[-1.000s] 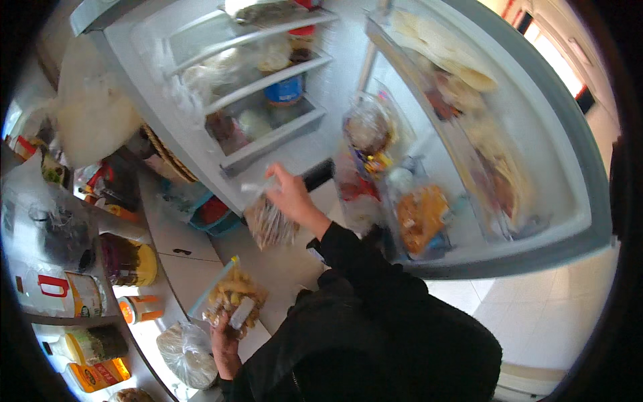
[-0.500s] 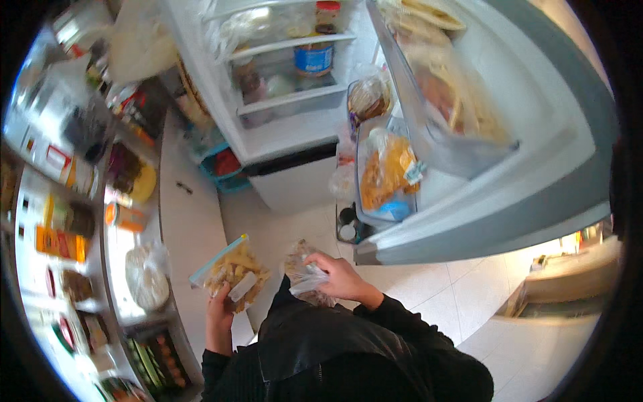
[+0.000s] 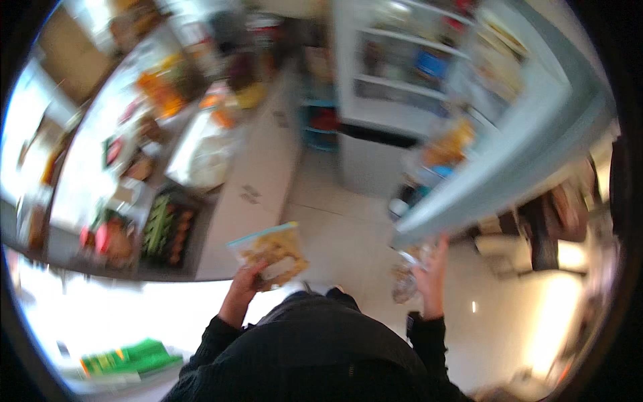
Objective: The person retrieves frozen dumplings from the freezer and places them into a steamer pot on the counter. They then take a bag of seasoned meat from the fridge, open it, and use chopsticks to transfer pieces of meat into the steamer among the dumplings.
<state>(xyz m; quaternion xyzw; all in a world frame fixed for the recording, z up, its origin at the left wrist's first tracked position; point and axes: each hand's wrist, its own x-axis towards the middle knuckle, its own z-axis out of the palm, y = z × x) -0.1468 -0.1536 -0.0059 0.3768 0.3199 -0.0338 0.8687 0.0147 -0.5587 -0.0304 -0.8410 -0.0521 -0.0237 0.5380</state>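
Observation:
My left hand point(image 3: 245, 287) is closed on the lower left side of a zip bag point(image 3: 276, 256). The bag has a light blue top strip, and pale yellow pieces and a white label show through its clear film. Out to the right, my right hand point(image 3: 433, 276) has a clear plastic bag point(image 3: 403, 283) of brownish contents hanging from it. Its fingertips reach up to the lower edge of the grey fridge door point(image 3: 482, 194); whether they touch it I cannot tell. Beyond, the fridge point(image 3: 395, 110) stands open, its shelves blurred.
To the left runs a counter point(image 3: 258, 201) crowded with jars, bags and a dark tray point(image 3: 167, 228) of green and orange-brown items. A blue basket point(image 3: 320, 124) stands beside the fridge. Tiled floor point(image 3: 335, 201) lies ahead; brown furniture point(image 3: 556, 214) is behind the door at right.
The view has swung, and more of the counter shows. My right hand has moved right with its bag, from in front of my body to the door's edge. My left hand still holds the zip bag.

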